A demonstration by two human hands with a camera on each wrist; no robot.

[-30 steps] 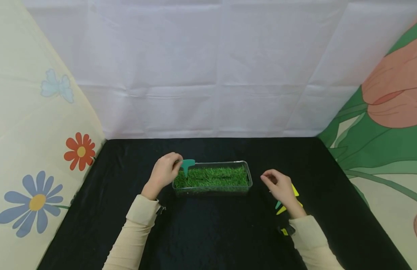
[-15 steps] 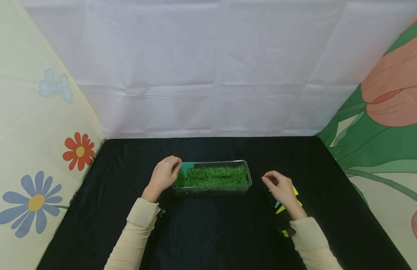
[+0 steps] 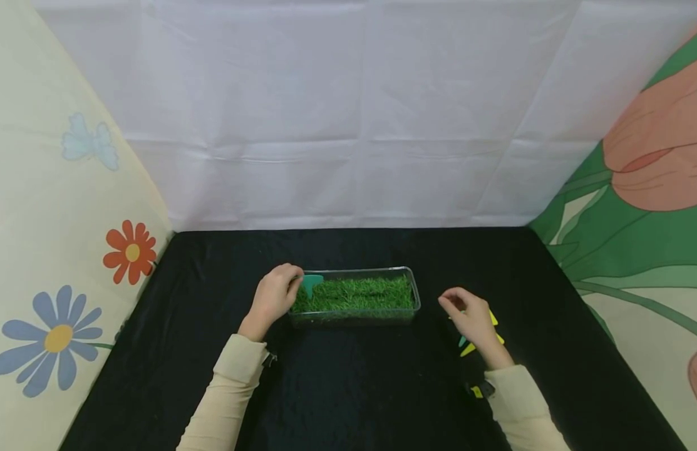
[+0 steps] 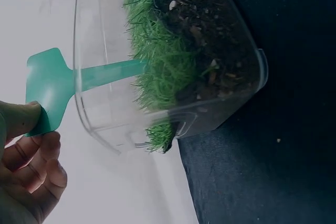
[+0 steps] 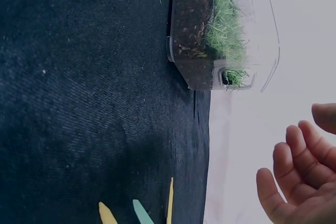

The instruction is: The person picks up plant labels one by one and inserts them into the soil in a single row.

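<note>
A teal T-shaped plant label (image 3: 312, 282) is pinched by its flat head in the left hand (image 3: 273, 297), thumb on one face and curled fingers (image 4: 37, 163) behind the other, as the left wrist view shows. Its stake has already entered the grass (image 3: 356, 293) at the left end of the clear plastic tray (image 3: 414, 289), which holds dark soil (image 4: 207, 45) under the turf and stands on the black cloth-covered surface (image 3: 348, 388).

The right hand (image 3: 469, 316) hovers loosely curled and holds nothing, just right of the tray and apart from it. Beneath it several spare labels (image 3: 476, 341), yellow and teal, lie on the cloth.

For the label to be seated well, pressure is best applied along the line of the stake, so that the thin plastic is not bent where the stake meets the head. The grip would be better kept low on the head, close to the stake. The stake appears close to the tray's end wall; a slight lean towards the middle of the tray should be kept so the tip is not driven against the plastic. The tray is light and may slide under the push, so it could be steadied at its right end by the free hand. The head should be left clear above the blades.
</note>
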